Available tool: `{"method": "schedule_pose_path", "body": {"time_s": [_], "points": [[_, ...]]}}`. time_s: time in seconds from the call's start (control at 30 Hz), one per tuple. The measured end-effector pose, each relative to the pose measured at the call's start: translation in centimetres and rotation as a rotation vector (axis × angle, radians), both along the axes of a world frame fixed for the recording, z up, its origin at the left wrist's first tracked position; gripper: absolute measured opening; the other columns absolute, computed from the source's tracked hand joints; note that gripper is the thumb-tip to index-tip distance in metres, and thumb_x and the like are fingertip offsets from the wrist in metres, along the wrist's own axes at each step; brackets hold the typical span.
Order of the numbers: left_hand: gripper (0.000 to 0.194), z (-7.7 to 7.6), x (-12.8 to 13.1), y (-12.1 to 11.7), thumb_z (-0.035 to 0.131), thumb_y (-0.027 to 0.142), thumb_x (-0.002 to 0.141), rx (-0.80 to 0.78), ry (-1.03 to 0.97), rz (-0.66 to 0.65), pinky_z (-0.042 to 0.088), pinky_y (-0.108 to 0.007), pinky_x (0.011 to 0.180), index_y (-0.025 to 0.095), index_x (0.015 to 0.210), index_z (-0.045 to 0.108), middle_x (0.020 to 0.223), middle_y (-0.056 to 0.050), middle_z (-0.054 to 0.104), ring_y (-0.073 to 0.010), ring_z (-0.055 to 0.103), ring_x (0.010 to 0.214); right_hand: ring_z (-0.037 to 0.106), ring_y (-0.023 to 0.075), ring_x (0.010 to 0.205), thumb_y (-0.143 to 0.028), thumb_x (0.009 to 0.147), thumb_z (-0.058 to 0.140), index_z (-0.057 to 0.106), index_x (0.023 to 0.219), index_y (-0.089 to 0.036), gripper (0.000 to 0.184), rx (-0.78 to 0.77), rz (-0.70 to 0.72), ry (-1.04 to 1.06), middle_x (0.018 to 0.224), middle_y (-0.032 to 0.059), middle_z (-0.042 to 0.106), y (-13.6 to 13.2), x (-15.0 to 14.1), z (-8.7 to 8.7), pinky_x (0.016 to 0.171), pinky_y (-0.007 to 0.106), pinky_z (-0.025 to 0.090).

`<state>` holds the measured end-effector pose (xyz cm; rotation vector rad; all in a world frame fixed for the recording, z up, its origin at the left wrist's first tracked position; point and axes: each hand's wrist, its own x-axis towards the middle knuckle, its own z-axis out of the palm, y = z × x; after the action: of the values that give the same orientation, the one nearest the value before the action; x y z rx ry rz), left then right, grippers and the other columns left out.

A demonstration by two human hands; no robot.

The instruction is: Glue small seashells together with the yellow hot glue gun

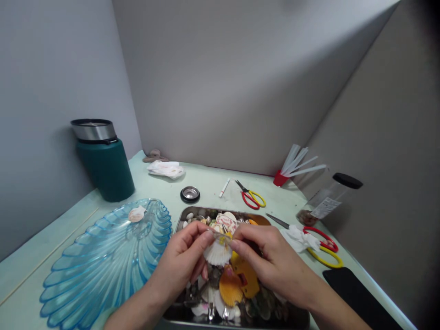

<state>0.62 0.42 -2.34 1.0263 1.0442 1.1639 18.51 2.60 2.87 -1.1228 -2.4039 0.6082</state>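
Note:
Above the metal tray [247, 210], my left hand [190, 252] and my right hand [264, 252] meet with thumbs and forefingers pinched. A thin, pale, see-through strip [219, 234] spans between both sets of fingertips; its exact kind is too small to make out. Just beneath it shows a white scallop shell [218, 255]. An orange scallop shell [231, 288] and a yellow tool-like piece [248, 277] lie lower in the tray among several other shells and stones. My hands hide part of the tray's contents.
To the left is a blue shell-shaped plate [103, 261] carrying a small shell [136, 213]. Behind it stands a green bottle [106, 167]. Scissors [252, 196], larger scissors [323, 245], a clear jar [326, 199], glue sticks [297, 160] and a black phone-like slab [357, 293] surround the tray.

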Motion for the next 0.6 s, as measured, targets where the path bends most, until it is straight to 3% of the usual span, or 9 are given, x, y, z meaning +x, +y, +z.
{"method": "schedule_pose_path", "body": {"time_s": [0.33,0.6], "points": [[0.023,0.34,-0.16,-0.70,0.056,0.040,0.085,0.154,0.112,-0.039,0.031,-0.014,0.036,0.020,0.095,0.058,0.054,0.006,0.051,-0.0053,0.041,0.040,0.049,0.0130,0.064,-0.021,0.091,0.049,0.058,0.073,-0.018,0.020,0.084,0.004,0.042,0.068,-0.0010,0.056,0.42,0.55,0.12,0.062,0.025,0.034],[0.017,0.45,-0.09,-0.67,0.056,0.035,0.085,0.211,0.116,-0.009,0.031,-0.012,0.035,0.021,0.093,0.062,0.062,0.004,0.053,-0.0050,0.044,0.045,0.051,0.0127,0.067,-0.020,0.091,0.050,0.062,0.083,-0.017,0.014,0.135,0.084,0.134,0.073,0.0004,0.058,0.60,0.90,0.09,0.062,0.024,0.037]]}}
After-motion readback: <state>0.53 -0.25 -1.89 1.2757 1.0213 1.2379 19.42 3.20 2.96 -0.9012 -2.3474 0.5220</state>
